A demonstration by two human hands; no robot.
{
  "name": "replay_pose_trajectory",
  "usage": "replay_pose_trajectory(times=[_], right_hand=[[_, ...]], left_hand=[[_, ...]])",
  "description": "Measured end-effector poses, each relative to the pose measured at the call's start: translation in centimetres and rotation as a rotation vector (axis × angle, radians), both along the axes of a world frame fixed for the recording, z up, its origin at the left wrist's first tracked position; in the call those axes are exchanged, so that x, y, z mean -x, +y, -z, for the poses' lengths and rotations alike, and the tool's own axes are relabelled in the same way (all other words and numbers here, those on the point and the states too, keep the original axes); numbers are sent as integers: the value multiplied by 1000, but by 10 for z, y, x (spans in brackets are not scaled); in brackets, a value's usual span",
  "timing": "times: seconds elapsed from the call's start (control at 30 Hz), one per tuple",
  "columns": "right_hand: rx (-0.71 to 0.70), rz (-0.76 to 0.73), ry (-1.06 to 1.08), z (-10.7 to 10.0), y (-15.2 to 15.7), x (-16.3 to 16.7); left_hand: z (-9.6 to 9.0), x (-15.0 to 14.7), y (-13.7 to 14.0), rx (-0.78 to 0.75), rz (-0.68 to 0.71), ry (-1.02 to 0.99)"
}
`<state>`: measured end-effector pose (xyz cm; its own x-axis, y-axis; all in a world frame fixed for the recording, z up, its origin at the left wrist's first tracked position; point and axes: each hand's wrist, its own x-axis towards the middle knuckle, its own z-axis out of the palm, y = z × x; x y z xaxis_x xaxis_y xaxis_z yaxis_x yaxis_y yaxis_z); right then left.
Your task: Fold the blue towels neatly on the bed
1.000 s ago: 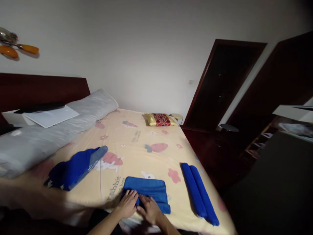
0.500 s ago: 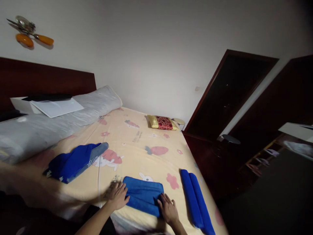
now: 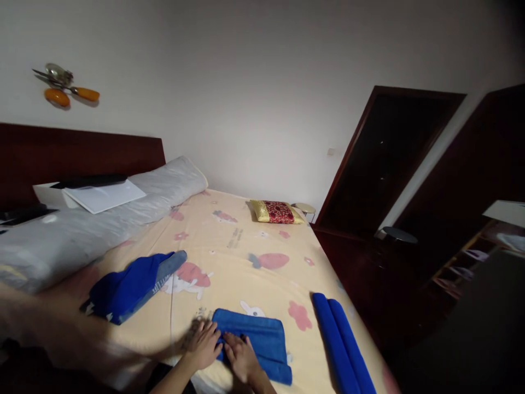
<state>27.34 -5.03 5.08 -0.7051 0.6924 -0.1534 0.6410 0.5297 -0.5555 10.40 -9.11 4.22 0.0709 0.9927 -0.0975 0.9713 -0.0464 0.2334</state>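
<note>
A blue cloth [image 3: 266, 342] lies spread in a rectangle near the front edge of the bed, slightly creased. My left hand [image 3: 203, 346] rests at its left edge, fingers stretched out and their tips touching the cloth. Close beside it, my right hand [image 3: 243, 358] lies on the cloth's left part, fingers extended and a little bent. Further left is a crumpled blue and grey cloth piece [image 3: 135, 287] with white marks. Two blue rolls [image 3: 344, 342], apparently rolled cloth, lie side by side to the right.
The bed [image 3: 229, 273] has a sheet with carrots and rabbits. A long grey pillow [image 3: 168, 183] bears white and dark flat items at the headboard [image 3: 82, 145]. A gold and red cushion [image 3: 279, 212] sits at the far edge. Stools and a dark door [image 3: 397, 158] stand beyond.
My right hand has moved left from the cloth's right edge to its left part, beside my left hand. The cloth's right side is uncovered. The camera view has shifted slightly.
</note>
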Motion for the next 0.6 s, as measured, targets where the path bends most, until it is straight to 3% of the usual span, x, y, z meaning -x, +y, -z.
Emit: replay_pose_trajectory(times=[0.13,0.4,0.5,0.6], right_hand=[[-101,86,-58,7,18,-31],[-184,426,-352,25,51,-126],[-191,374,-275,22,44,-130],[-115,222,-146,7,24,-105]], left_hand=[[-8,0,1,14,-24,-7],[-24,-3,-1,145,-84,-67],[-22,-1,-1,146,-110,-77],[-18,1,-1,153,-113,-86]])
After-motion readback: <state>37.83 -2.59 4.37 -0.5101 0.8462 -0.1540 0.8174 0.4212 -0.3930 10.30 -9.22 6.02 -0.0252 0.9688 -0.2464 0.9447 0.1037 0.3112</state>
